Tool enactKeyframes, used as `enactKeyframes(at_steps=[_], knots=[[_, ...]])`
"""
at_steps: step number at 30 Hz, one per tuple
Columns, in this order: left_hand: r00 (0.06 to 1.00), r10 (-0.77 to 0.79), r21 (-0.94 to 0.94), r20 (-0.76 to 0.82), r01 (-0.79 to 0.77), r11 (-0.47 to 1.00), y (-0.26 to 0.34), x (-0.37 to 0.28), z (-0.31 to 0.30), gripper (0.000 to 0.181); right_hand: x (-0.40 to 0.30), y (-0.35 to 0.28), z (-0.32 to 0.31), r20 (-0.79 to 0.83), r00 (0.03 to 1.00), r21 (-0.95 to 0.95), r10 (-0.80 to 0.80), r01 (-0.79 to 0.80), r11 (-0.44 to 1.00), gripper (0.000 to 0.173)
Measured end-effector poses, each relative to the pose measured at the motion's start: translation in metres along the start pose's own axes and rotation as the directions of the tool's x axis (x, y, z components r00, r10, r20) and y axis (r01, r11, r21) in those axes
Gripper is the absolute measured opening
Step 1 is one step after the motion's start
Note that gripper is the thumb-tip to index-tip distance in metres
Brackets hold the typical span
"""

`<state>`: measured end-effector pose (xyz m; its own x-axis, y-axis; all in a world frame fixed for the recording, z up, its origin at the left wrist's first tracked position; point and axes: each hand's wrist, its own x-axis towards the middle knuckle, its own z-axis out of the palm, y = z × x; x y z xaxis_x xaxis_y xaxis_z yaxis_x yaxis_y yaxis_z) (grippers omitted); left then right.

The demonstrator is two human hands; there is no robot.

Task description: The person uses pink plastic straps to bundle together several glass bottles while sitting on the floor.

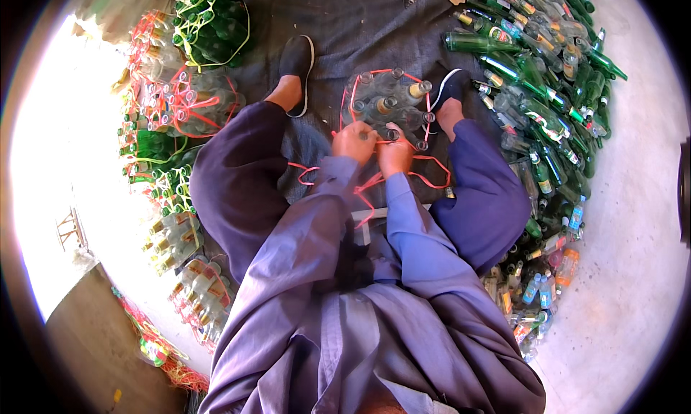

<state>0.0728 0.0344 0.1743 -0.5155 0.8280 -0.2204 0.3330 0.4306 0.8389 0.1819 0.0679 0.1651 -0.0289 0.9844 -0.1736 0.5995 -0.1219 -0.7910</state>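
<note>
Between my feet stands a cluster of clear glass bottles (380, 98), upright and close together. A red plastic strap (429, 104) runs around their necks. At the near side of the cluster, my left hand (354, 143) pinches the strap with its fingertips. Close beside it, my right hand (395, 152) is at the strap too, its fingers by a near bottle neck. Loose strap ends (434, 171) trail in loops below both hands. Part of the strap is hidden behind my fingers.
A large heap of loose green and clear bottles (540, 90) lies to the right. On the left are tied bundles of green bottles (216, 31) and clear bottles (189, 101). A dark woven sheet (345, 20) covers the floor ahead. Red strapping (181, 373) lies at lower left.
</note>
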Motion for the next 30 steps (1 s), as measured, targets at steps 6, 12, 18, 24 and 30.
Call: enactKeyframes(at_steps=[6,12,18,24,30], knots=[[1.000,-0.006,-0.012,0.007,0.006,1.000,-0.004,0.001,-0.002,0.020,0.002,0.007,0.008,0.010,0.999,0.093,0.046,-0.047,0.995,0.042],[0.999,-0.030,-0.028,0.041,0.031,0.999,-0.001,0.003,-0.005,0.021,0.004,0.015,0.009,0.036,0.999,0.091,0.039,-0.042,0.995,0.042],[0.998,-0.001,-0.031,0.064,0.003,1.000,-0.006,0.004,-0.009,0.020,-0.001,-0.001,0.002,0.034,0.999,0.054,0.019,-0.021,0.998,0.037],[0.997,-0.005,-0.021,0.082,0.007,1.000,-0.004,0.003,-0.012,0.020,-0.007,-0.020,-0.009,0.050,0.998,0.052,0.030,-0.032,0.998,0.027],[0.997,-0.014,-0.019,0.081,0.016,1.000,-0.006,0.002,-0.008,0.019,-0.003,-0.017,-0.012,0.140,0.985,0.049,0.103,-0.111,0.993,0.043]])
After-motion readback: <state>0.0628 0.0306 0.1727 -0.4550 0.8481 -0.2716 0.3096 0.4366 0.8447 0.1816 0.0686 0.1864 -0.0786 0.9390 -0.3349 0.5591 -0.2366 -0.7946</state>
